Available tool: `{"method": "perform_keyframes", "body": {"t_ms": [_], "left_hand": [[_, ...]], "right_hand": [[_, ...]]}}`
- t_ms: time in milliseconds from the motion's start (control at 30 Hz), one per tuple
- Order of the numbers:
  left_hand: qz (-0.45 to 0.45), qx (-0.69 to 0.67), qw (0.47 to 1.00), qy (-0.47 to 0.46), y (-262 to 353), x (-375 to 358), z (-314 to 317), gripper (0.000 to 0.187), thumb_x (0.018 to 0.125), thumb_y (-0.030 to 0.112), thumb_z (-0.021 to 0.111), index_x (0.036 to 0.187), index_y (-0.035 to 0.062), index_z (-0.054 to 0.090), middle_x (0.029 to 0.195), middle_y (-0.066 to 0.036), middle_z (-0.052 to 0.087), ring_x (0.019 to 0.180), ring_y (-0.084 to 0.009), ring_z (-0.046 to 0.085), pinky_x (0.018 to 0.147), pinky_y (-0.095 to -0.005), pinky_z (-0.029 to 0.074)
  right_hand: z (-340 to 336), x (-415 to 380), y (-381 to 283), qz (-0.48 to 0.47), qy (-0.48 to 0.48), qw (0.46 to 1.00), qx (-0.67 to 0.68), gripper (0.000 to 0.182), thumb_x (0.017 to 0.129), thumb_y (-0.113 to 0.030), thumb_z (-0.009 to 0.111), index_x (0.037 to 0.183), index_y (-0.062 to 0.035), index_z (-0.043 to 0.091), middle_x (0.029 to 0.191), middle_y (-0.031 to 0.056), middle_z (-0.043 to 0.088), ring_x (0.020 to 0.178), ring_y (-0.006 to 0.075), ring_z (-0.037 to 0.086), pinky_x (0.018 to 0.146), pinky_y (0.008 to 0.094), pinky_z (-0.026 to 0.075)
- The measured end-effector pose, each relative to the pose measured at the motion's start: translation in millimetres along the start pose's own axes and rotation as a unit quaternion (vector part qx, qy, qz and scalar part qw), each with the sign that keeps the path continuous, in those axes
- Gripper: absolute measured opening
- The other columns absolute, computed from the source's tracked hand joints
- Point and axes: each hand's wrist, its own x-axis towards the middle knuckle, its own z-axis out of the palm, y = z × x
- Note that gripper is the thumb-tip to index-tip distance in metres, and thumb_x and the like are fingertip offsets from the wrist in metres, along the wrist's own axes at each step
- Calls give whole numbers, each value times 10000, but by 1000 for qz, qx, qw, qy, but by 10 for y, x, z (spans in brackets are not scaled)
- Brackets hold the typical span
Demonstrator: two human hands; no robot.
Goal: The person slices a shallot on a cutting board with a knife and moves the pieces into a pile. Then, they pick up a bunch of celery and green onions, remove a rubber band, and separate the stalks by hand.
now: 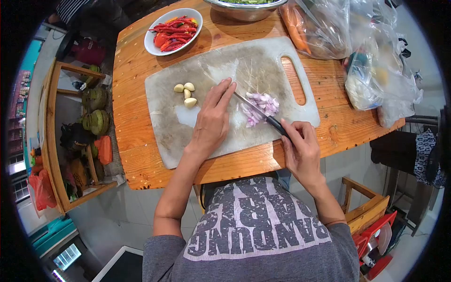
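A knife (pixel 257 108) with a black handle lies across chopped purple shallots (pixel 264 104) on the worn white cutting board (pixel 164 136). My right hand (pixel 303 149) is closed round its handle. Near the blade's tip, my left hand (pixel 212 115) is over the board, its fingers extended and close together; whether anything is beneath them is hidden. Several peeled garlic cloves (pixel 190 102) sit on the board to the left of my left hand.
Behind the board are a white bowl (pixel 151 40) of red chillies and a metal bowl (pixel 244 13) of chopped greens. Plastic bags (pixel 371 70) of vegetables fill the table's back right. A wooden shelf (pixel 54 155) stands left of the table, a wooden stool (pixel 369 211) at lower right.
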Motion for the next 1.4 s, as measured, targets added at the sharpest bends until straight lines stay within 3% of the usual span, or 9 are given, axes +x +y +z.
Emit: {"method": "perform_keyframes", "body": {"t_ms": [733, 1400], "left_hand": [[5, 10, 1000, -20, -7, -86, 64, 784, 791, -129, 519, 1547, -14, 345, 1610, -192, 344, 1491, -359, 330, 1247, -470, 274], [-3, -11, 1000, -27, 55, -41, 40, 778, 778, -135, 517, 1532, -11, 373, 1598, -191, 365, 1484, -367, 337, 1243, -473, 280]], "right_hand": [[6, 50, 88, -40, -10, 999, -32, 517, 778, 121, 700, 1273, -26, 678, 883, 133, 535, 811, 292, 530, 722, 392, 455], [-73, 101, 193, -41, -19, 999, -21, 539, 747, 136, 694, 1249, -60, 714, 891, 120, 565, 817, 274, 546, 722, 379, 461]]}}
